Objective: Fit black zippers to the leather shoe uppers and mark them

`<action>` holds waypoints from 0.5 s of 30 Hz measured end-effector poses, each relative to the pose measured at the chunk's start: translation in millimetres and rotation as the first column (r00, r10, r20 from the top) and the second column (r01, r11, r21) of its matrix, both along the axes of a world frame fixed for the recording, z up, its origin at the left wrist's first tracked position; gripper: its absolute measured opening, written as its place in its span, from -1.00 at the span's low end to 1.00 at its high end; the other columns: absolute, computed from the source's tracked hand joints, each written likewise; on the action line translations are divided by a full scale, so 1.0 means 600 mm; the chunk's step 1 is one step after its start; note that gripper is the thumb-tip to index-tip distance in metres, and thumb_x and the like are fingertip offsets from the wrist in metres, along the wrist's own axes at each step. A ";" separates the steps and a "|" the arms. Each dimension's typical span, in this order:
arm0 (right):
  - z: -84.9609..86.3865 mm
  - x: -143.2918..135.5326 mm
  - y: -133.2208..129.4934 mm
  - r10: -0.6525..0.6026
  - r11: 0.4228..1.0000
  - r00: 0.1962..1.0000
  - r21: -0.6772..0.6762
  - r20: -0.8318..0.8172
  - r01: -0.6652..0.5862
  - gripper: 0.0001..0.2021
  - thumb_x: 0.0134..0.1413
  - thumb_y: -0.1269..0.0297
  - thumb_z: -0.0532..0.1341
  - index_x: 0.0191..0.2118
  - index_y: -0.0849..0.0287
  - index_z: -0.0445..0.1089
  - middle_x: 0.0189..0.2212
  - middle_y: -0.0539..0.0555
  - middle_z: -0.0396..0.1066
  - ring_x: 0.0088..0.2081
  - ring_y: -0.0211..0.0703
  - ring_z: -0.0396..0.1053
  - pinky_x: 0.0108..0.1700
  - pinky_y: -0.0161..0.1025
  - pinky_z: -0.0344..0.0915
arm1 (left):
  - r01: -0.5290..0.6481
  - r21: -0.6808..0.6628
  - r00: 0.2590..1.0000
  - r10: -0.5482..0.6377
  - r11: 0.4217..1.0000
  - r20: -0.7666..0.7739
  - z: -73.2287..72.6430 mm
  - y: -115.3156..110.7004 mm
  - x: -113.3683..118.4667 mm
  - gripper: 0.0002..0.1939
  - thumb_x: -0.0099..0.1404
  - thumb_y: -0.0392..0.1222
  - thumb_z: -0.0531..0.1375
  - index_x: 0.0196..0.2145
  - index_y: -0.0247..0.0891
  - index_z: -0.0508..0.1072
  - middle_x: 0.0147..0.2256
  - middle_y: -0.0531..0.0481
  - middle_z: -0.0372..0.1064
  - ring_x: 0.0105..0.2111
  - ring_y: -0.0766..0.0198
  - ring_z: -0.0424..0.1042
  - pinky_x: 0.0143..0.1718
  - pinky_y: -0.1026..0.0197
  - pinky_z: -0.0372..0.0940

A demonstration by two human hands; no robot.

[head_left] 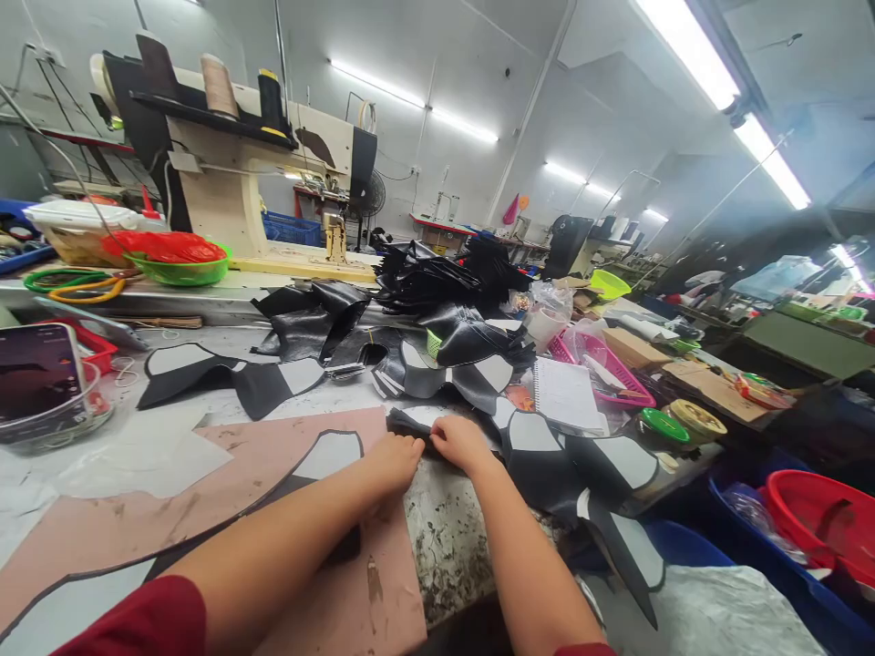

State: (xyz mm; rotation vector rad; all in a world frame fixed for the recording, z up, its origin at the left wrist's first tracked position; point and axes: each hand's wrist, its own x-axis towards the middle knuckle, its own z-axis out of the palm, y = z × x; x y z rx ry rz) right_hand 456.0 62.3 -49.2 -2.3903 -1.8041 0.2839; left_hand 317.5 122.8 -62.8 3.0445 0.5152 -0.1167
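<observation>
My left hand [396, 463] is closed, fingers curled on the edge of a black leather piece [405, 421]. Close beside it, my right hand [462, 443] pinches the same dark edge; most of the piece is hidden behind both hands. Under my left forearm lies a larger black piece with pale grey lining patches [334, 448], on a pink sheet [273, 456]. Just beyond the hands rests a curved black leather piece with white patches [471, 375]. More such lined pieces [537, 456] spread to the right of my right hand.
A cream sewing machine [219, 196] with thread cones stands at the back left, beside a green bowl [179, 266] and scissors [88, 287]. Black leather pieces are heaped [437, 278] behind. A spiral notebook [566, 394], pink basket [639, 394] and red tub [827, 524] are to the right.
</observation>
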 end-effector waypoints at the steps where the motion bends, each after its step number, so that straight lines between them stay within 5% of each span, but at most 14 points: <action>1: -0.003 -0.003 0.000 -0.020 0.999 1.000 0.027 -0.009 0.020 -0.79 0.15 0.20 0.12 -0.21 0.23 0.34 -0.23 0.06 0.37 -0.23 -0.20 0.35 -0.16 -0.12 0.31 | -0.004 -0.001 1.000 0.004 1.000 0.000 0.001 -0.001 0.001 -0.72 0.27 -0.11 0.10 -0.12 -0.33 0.34 -0.19 -0.07 0.35 -0.25 0.24 0.39 -0.22 0.06 0.34; 5: -0.023 -0.019 -0.009 -0.155 0.970 0.984 0.178 -0.083 0.168 -0.91 0.08 0.37 0.11 -0.38 0.21 0.35 -0.46 0.04 0.38 -0.36 -0.18 0.35 -0.26 -0.21 0.24 | -0.033 -0.003 0.999 0.033 0.999 -0.002 0.006 -0.008 0.008 -0.69 0.27 -0.10 0.10 -0.09 -0.32 0.32 -0.16 -0.08 0.34 -0.23 0.22 0.38 -0.21 0.04 0.33; 8: -0.043 -0.024 -0.022 -0.271 0.894 0.939 0.305 -0.212 0.327 -0.88 0.03 0.37 0.06 -0.46 0.17 0.30 -0.56 0.04 0.34 -0.46 -0.15 0.31 -0.38 -0.25 0.17 | -0.047 -0.011 0.999 0.047 0.999 -0.011 0.005 -0.014 0.014 -0.70 0.28 -0.10 0.09 -0.09 -0.32 0.32 -0.16 -0.08 0.34 -0.23 0.22 0.38 -0.21 0.05 0.34; 12: -0.065 -0.014 -0.030 -0.392 0.679 0.803 0.448 -0.449 0.582 -0.84 -0.01 0.26 -0.04 -0.45 0.15 0.23 -0.55 0.06 0.31 -0.48 -0.13 0.26 -0.42 -0.24 0.17 | -0.062 -0.022 0.998 0.062 0.998 -0.033 -0.002 -0.020 0.020 -0.72 0.27 -0.11 0.10 -0.11 -0.32 0.34 -0.16 -0.08 0.35 -0.22 0.22 0.38 -0.20 0.05 0.33; 15: -0.064 -0.001 -0.037 -0.358 0.492 0.709 0.523 -0.608 0.696 -0.75 -0.01 0.14 -0.10 -0.37 0.14 0.23 -0.53 0.08 0.28 -0.44 -0.07 0.25 -0.39 -0.15 0.20 | -0.074 -0.031 0.996 0.073 0.997 -0.045 -0.005 -0.024 0.022 -0.72 0.27 -0.13 0.10 -0.11 -0.33 0.34 -0.16 -0.08 0.34 -0.22 0.22 0.38 -0.20 0.05 0.33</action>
